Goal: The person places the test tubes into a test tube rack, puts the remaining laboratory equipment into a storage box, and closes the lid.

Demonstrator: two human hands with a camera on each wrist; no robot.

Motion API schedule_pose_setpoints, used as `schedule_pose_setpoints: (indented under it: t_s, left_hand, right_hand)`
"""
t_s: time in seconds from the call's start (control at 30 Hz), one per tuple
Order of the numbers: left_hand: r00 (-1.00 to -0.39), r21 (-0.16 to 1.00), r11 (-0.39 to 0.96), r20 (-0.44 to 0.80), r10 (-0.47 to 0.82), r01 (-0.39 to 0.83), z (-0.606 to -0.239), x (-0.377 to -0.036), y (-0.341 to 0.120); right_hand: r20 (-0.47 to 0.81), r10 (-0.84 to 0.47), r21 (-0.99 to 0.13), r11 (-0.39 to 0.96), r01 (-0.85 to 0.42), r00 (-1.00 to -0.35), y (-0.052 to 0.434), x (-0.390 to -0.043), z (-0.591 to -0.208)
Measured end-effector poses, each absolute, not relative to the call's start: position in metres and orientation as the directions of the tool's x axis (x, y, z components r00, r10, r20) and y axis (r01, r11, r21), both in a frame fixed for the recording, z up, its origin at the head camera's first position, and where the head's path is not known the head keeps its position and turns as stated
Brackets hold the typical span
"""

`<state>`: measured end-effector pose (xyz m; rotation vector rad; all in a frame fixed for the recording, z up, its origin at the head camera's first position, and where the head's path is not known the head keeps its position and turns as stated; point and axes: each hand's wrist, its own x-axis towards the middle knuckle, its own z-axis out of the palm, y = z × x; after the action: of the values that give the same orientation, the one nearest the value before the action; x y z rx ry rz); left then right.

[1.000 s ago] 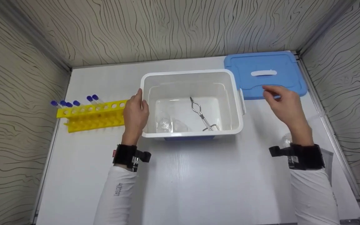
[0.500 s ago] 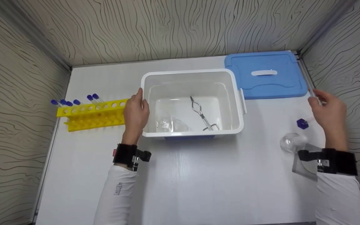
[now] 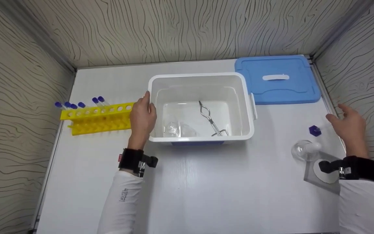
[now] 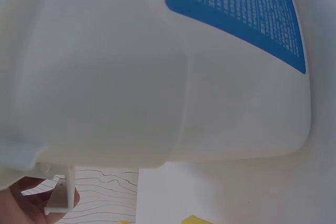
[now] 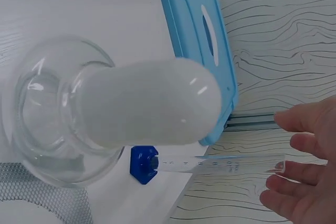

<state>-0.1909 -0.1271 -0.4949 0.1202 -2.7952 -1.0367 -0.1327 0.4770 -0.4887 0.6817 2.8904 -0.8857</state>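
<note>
My left hand (image 3: 143, 117) grips the left side of a white plastic storage box (image 3: 201, 139). In the left wrist view its fingers curl around the box's white side handle (image 4: 63, 195). Inside the box lie metal crucible tongs (image 3: 210, 119) and clear glassware (image 3: 173, 129). At the right, my right hand (image 3: 349, 125) holds nothing, thumb and fingers parted. In the right wrist view its fingertips are right by the top of a clear graduated cylinder (image 5: 220, 164), which stands on a blue hexagonal base (image 3: 315, 130). Near it stands a glass alcohol lamp (image 3: 300, 150) with a whitish cap.
A wire gauze (image 3: 313, 177) with a pale round centre lies beside the lamp, partly under my right wrist. The blue box lid (image 3: 278, 92) rests at the back right. Left of the box, a yellow rack (image 3: 99, 122) holds several blue-capped tubes (image 3: 81, 105).
My right hand has moved from beside the blue lid to the right and toward me, and its fingers have spread. The lamp and cylinder base have come into view. My left hand stays on the box.
</note>
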Motion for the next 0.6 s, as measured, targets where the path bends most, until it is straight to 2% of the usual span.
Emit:
schedule_pose_setpoints:
  t_s: [0.6]
  left_hand:
    - [-0.983, 0.672, 0.740, 0.124, -0.138, -0.020, -0.497, -0.192, -0.127]
  right_hand:
    - [-0.128, 0.475, -0.513, 0.720, 0.468, -0.871, 0.484, -0.128, -0.514]
